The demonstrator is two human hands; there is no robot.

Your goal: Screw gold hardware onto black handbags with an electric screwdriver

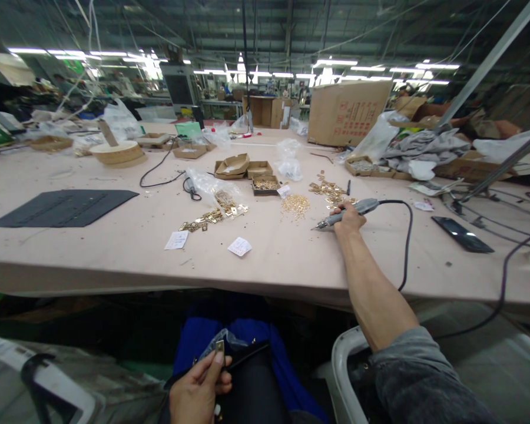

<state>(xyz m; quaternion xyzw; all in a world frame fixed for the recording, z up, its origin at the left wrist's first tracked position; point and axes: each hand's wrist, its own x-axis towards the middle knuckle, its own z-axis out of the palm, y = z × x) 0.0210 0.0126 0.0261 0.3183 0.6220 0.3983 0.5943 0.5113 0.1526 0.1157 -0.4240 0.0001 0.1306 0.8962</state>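
Observation:
My right hand (350,219) is wrapped round a grey corded electric screwdriver (357,209) above the table, its tip pointing left toward the tabletop. Just left of that tip lies a heap of tiny gold screws or fittings (295,206). Down by my lap, my left hand (199,388) pinches a small gold metal plate (219,346) between thumb and fingers. Dark material (251,353) and some clear plastic (229,338) lie on my lap beside it. Behind my right hand is a pile of gold metal plates (329,189); more gold plates (207,218) spill from a plastic bag.
A black sheet (64,208) lies at the left of the table (128,253). Small cardboard boxes (232,166) stand mid-table, a large carton (348,112) farther back. A phone (461,234) and loose cables lie at right. The screwdriver's cord (410,235) hangs over the front edge.

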